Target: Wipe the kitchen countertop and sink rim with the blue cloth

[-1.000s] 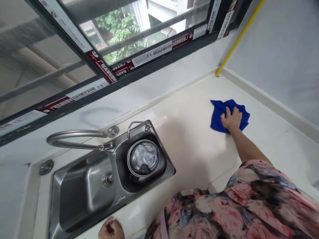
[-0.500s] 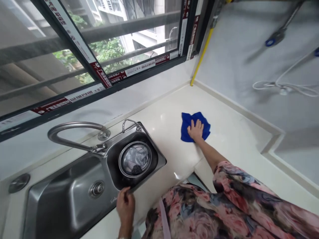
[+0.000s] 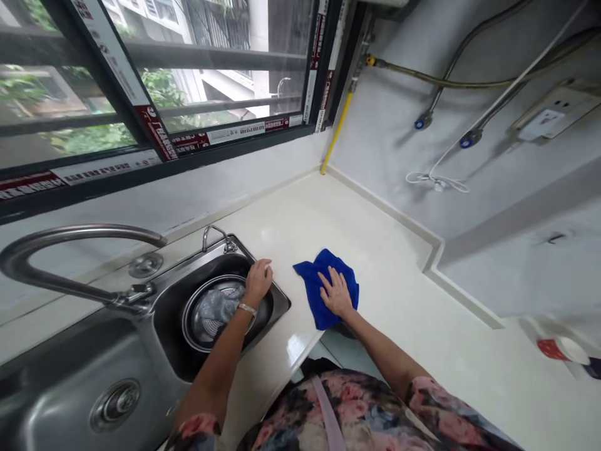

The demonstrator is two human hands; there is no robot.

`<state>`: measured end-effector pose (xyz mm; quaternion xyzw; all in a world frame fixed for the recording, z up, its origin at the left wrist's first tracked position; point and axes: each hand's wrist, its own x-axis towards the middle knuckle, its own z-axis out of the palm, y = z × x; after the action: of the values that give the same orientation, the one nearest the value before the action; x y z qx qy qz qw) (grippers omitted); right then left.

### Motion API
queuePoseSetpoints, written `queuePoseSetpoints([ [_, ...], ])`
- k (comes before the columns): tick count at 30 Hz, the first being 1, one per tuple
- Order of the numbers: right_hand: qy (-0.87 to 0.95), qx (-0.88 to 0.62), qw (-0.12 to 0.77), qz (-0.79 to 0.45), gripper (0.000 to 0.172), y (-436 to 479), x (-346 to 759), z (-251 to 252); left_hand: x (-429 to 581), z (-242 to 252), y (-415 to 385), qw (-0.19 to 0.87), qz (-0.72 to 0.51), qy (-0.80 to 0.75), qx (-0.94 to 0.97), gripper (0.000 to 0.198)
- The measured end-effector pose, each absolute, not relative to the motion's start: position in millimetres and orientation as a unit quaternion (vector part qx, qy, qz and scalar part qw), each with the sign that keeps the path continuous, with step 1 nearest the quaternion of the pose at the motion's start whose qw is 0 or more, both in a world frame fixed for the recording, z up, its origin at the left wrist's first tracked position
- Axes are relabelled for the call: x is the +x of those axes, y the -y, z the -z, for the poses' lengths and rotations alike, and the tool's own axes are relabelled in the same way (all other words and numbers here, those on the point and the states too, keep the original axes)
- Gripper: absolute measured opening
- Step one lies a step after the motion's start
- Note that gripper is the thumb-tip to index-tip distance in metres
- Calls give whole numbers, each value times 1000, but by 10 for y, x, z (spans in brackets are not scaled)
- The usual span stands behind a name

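Note:
My right hand [image 3: 337,294] lies flat with spread fingers on a blue cloth [image 3: 315,300], pressing it against the white countertop [image 3: 375,250]. The cloth is spread out, with one corner pointing left, near the counter's front edge. My left hand [image 3: 257,283] hangs over the right rim of the steel sink [image 3: 282,304], its fingers loosely bent toward the counter and nothing seen in them. Below that hand, a round steel colander [image 3: 190,326] with a clear plastic bag [image 3: 211,309] stands in the small basin, partly hidden by my left forearm.
A curved faucet [image 3: 79,233] arches over the large basin on the left, and a small spout [image 3: 213,230] rises behind the small one. A yellow pipe [image 3: 337,134] runs down the corner. Red-and-white paper cups [image 3: 561,349] lie at the far right.
My right hand and the blue cloth have come nearer the counter's front edge. My left hand has moved from the sink's front edge to its right rim. The view has turned right.

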<state>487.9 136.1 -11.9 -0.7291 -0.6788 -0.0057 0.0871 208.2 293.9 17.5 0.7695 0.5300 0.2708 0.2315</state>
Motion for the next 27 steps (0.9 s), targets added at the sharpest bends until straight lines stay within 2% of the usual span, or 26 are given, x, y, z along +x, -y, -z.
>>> queuePoseSetpoints([
  [6, 669, -741, 64, 6, 63, -1344, 4823, 83, 2318, -25, -3150, 235, -245, -559, 757, 51],
  [13, 668, -742, 61, -10, 64, -1376, 4805, 26, 2436, -97, -3356, 255, -230, -683, 645, 76],
  [21, 680, -729, 73, -5, 69, -1449, 4802, 69, 2625, -162, -3771, 244, -257, -722, 594, 76],
  [27, 700, -712, 45, -37, 72, -1968, 4821, -28, 2803, -23, -3689, 155, -289, -738, 590, 81],
])
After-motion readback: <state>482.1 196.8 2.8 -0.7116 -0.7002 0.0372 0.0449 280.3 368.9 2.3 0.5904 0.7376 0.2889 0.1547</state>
